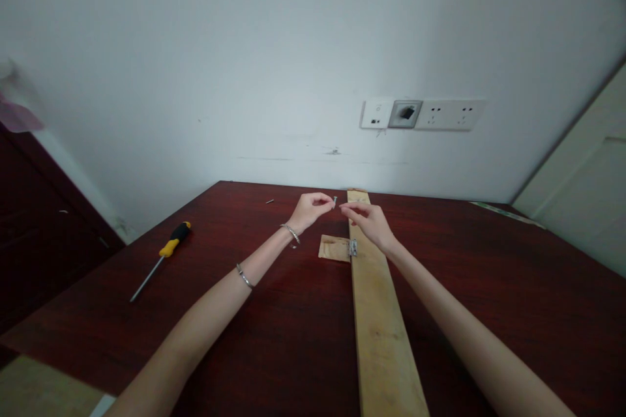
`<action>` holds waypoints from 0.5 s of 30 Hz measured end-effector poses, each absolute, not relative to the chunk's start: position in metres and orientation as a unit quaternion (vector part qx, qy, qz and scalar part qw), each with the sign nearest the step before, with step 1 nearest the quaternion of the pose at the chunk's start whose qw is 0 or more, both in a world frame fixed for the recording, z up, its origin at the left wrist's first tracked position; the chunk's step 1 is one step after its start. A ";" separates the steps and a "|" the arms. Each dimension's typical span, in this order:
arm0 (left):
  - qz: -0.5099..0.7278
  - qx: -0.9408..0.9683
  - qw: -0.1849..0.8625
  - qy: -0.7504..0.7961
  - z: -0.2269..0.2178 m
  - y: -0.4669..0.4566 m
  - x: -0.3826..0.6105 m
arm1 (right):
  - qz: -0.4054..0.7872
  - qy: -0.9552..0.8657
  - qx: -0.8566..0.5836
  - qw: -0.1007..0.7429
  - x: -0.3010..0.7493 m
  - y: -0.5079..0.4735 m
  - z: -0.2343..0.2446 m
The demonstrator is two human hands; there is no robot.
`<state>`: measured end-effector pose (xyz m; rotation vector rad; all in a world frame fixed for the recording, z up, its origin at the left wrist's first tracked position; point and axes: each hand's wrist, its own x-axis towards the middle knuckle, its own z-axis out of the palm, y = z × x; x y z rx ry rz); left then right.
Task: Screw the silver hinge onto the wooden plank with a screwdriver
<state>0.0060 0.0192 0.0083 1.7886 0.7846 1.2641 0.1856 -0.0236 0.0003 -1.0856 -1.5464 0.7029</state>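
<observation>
My left hand (312, 210), a bracelet at its wrist, pinches a small metal screw (335, 199) between thumb and fingertips. Just to its right, my right hand (368, 218) has its thumb and index finger pressed together above the wooden plank (384, 319); whatever may be between those fingertips is too small to make out. Below the hands, a metal hinge (353, 247) sits at the plank's left edge, where a short wooden piece (334, 248) meets it from the side.
On the left of the dark red table (293, 339) lies a screwdriver (169, 247) with a black and yellow handle. A small metal piece (269, 201) rests near the back edge. Behind stands a white wall with sockets (447, 115).
</observation>
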 end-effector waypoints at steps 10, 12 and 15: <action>0.483 0.714 0.417 0.290 0.008 0.015 0.013 | 0.293 -0.634 -0.443 0.562 0.180 -0.027 0.001; 0.481 0.714 0.419 0.288 0.008 0.014 0.014 | 0.291 -0.630 -0.442 0.569 0.180 -0.028 0.001; 0.477 0.720 0.417 0.284 0.008 0.012 0.015 | 0.286 -0.624 -0.440 0.578 0.181 -0.028 0.002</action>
